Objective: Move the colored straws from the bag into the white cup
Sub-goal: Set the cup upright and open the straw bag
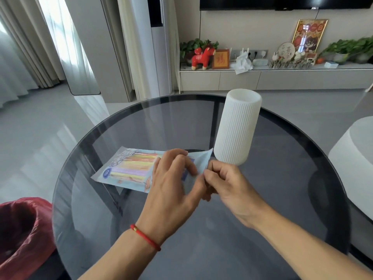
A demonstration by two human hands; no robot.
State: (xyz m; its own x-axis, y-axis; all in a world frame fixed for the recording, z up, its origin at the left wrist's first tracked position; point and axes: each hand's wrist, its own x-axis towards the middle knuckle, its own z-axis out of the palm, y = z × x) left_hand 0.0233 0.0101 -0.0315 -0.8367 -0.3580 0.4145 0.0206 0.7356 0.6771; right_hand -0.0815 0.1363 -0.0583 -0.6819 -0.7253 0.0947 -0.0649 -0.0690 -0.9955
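A flat plastic bag (129, 168) lies on the round dark glass table (282, 188), with pink, yellow and purple straws (134, 165) showing through it. Both hands hold its right end, which is lifted off the glass. My left hand (173, 182) grips that end from above, a red cord around its wrist. My right hand (226, 184) pinches the bag's edge with thumb and fingertips. A tall ribbed white cup (236, 128) stands upright just behind my right hand, its top open.
A bin lined with a red bag (22, 225) sits at the lower left beside the table. A white rounded seat (355, 150) is at the right. A low cabinet with plants and ornaments runs along the far wall.
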